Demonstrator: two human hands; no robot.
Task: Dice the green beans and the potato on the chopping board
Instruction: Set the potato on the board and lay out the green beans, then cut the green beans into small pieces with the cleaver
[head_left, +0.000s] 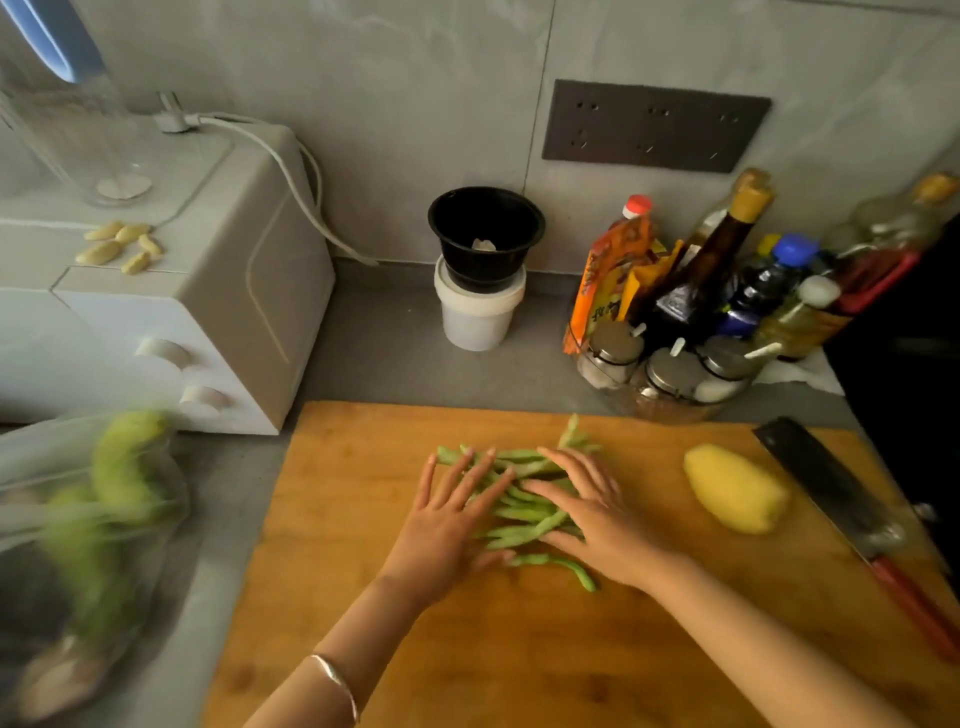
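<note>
Green beans (524, 512) lie in a loose heap at the centre of the wooden chopping board (519, 649), partly hidden under both hands. The left hand (447, 525) and the right hand (597, 514) rest flat on the pile, fingers straight and spread, gripping nothing. The yellow potato (735, 488) sits on the board right of centre, apart from the beans. At the right edge lies a cleaver (831, 488), its red handle cut off by the frame. Lower left, a clear bag (78, 519) (badly blurred) holds green produce that cannot be identified.
</note>
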